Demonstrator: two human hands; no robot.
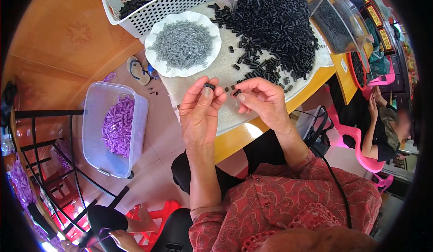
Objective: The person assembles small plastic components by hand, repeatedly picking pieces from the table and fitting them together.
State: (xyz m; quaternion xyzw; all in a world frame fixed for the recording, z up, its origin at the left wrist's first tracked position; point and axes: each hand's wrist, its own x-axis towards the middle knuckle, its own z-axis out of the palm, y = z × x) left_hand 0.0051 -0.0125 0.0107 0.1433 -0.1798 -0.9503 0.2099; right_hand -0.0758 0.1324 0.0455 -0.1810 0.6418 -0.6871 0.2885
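My left hand (200,110) pinches a small black plastic piece (209,86) between thumb and fingertips, held above the near edge of the cloth. Beside it on the right, my right hand (264,102) grips another small dark piece (237,92) between thumb and forefinger; the fingers partly hide it. The two hands are apart. Just beyond them stands a white scalloped plate (155,65) heaped with small clear plastic parts (184,43). A big pile of short black tube-like pieces (275,22) spreads over the white cloth (230,116), with several strays near my right hand.
A white perforated basket (158,15) of black pieces stands at the far left of the table. A clear bin (343,24) is at the right. On the floor, a translucent tub (140,130) holds purple pieces (118,126). Other people sit nearby, one by a pink chair (356,137).
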